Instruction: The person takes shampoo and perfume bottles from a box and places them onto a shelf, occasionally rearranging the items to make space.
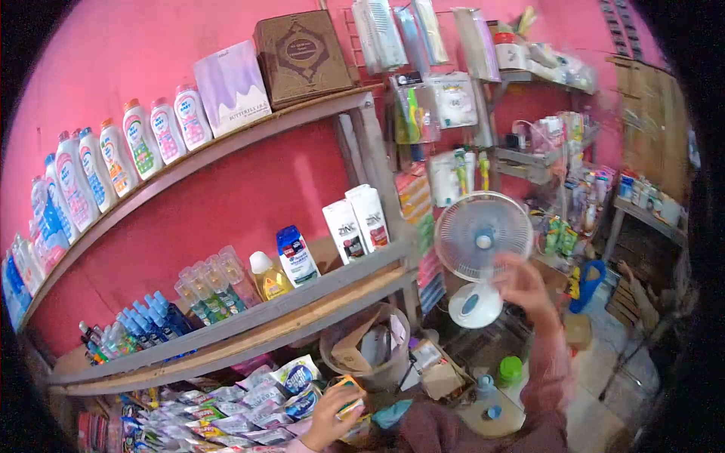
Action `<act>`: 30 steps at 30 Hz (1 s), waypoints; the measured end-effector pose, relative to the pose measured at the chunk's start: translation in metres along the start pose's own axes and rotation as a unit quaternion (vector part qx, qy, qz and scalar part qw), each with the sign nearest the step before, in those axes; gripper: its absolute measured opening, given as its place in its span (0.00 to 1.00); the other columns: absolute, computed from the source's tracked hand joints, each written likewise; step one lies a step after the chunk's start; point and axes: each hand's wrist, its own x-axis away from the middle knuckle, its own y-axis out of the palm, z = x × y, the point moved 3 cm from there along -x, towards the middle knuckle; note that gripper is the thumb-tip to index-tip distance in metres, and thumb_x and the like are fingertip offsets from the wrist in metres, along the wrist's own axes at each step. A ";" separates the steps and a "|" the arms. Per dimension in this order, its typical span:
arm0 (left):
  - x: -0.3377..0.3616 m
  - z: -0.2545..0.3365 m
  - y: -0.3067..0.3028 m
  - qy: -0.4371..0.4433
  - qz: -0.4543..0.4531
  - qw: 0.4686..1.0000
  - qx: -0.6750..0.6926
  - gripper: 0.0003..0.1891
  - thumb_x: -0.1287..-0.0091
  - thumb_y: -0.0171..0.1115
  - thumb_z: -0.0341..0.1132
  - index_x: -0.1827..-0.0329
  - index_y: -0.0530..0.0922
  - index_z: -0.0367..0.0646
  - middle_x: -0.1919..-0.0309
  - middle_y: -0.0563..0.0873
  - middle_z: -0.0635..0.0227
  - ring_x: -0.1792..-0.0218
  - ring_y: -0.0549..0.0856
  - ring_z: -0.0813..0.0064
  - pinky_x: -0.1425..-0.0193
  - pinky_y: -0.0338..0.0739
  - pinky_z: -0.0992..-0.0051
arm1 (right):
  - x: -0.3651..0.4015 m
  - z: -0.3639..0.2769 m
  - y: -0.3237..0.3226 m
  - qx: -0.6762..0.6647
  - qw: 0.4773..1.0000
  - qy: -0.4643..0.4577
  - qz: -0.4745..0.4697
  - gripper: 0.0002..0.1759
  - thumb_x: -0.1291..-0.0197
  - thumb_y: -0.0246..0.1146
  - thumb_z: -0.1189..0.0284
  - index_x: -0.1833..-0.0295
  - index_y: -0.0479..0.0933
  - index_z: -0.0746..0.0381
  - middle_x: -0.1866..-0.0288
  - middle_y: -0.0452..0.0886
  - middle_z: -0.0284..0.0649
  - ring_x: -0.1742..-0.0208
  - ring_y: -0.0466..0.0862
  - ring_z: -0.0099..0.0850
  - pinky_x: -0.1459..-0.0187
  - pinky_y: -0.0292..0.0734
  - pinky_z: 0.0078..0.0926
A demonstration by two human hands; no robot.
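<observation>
At the bottom centre, my left hand point(330, 420) is closed around a small orange-and-white pack point(350, 386); what kind it is I cannot make out. Beside that hand hang rows of sachets point(264, 408), one group printed "Super Pell". My right hand point(521, 285) is raised on the right, in front of the white fan point(483, 235) and its base. Motion smears its fingers, and nothing can be made out in them.
An upper shelf point(189, 164) carries baby powder bottles point(141, 138) and a brown book box point(303, 57). Below, another shelf point(249, 325) holds shampoo and small bottles. A bin point(332, 343) with cardboard stands underneath. Green point(510, 370) and blue containers sit low, near my right arm.
</observation>
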 end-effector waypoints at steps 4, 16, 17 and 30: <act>0.085 -0.033 0.018 -0.095 0.005 0.987 0.130 0.14 0.44 0.65 0.26 0.53 0.79 0.38 0.59 0.86 0.60 0.54 0.83 0.64 0.47 0.74 0.68 | 0.196 0.067 0.055 -0.162 0.910 0.188 0.331 0.21 0.41 0.63 0.71 0.42 0.71 0.62 0.47 0.77 0.42 0.57 0.83 0.35 0.61 0.81 0.30; 0.227 0.061 -0.027 0.127 -0.268 0.887 0.353 0.10 0.42 0.64 0.27 0.57 0.80 0.40 0.59 0.85 0.62 0.54 0.83 0.61 0.48 0.74 0.67 | 0.470 -0.063 0.334 -0.058 0.790 0.123 0.598 0.12 0.36 0.59 0.70 0.51 0.75 0.65 0.63 0.82 0.39 0.64 0.82 0.28 0.60 0.77 0.25; 0.245 0.070 -0.028 0.132 -0.296 0.872 0.367 0.10 0.42 0.64 0.27 0.57 0.80 0.39 0.59 0.85 0.62 0.54 0.83 0.61 0.48 0.74 0.67 | 0.494 -0.073 0.352 -0.060 0.769 0.122 0.625 0.11 0.36 0.59 0.70 0.51 0.75 0.64 0.63 0.82 0.38 0.64 0.82 0.28 0.60 0.77 0.25; 0.434 0.267 -0.023 0.276 -0.579 0.621 0.450 0.09 0.42 0.61 0.27 0.58 0.79 0.38 0.61 0.85 0.61 0.56 0.82 0.61 0.50 0.74 0.68 | 0.715 -0.182 0.564 -0.027 0.656 0.093 0.748 0.10 0.36 0.60 0.70 0.52 0.77 0.64 0.62 0.82 0.36 0.61 0.79 0.20 0.60 0.75 0.19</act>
